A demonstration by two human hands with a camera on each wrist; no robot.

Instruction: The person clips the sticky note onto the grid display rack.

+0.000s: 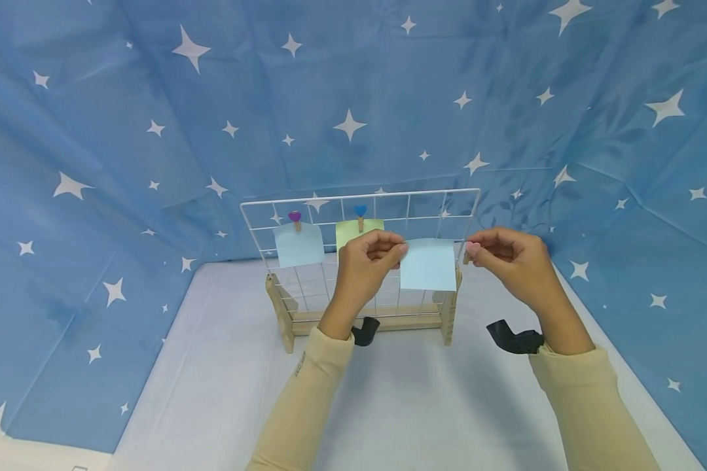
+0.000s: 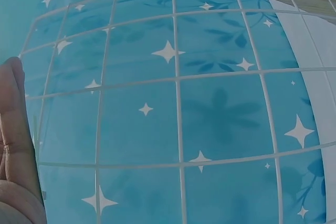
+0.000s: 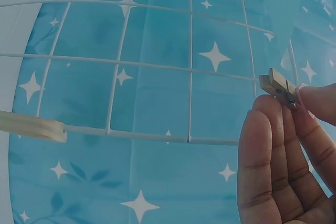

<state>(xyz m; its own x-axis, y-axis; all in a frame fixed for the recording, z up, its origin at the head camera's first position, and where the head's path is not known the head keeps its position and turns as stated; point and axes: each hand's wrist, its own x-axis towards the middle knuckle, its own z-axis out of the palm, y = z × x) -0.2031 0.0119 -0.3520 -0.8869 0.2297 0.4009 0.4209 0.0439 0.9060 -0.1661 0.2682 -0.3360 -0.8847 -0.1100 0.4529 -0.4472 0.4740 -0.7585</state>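
Between thumb and fingers, my left hand (image 1: pixel 368 258) pinches the upper left corner of a light blue paper square (image 1: pixel 428 267), which hangs in front of the white wire grid (image 1: pixel 409 204). My right hand (image 1: pixel 511 263) pinches a small wooden clothespin (image 3: pixel 281 88) with a pink heart (image 1: pixel 474 248) on it, just right of the paper. On the grid's left, another light blue paper (image 1: pixel 299 247) hangs from a clothespin with a purple heart (image 1: pixel 294 216). A yellow-green paper (image 1: pixel 353 230) hangs beside it under a blue-heart clothespin (image 1: pixel 361 212), partly hidden by my left hand.
Wooden feet (image 1: pixel 281 314) and a wooden bar hold the grid upright on a white table (image 1: pixel 224 366). Blue cloth (image 1: pixel 306 85) with white stars surrounds the back and sides. Black wrist-camera mounts (image 1: pixel 514 339) stick out from both wrists.
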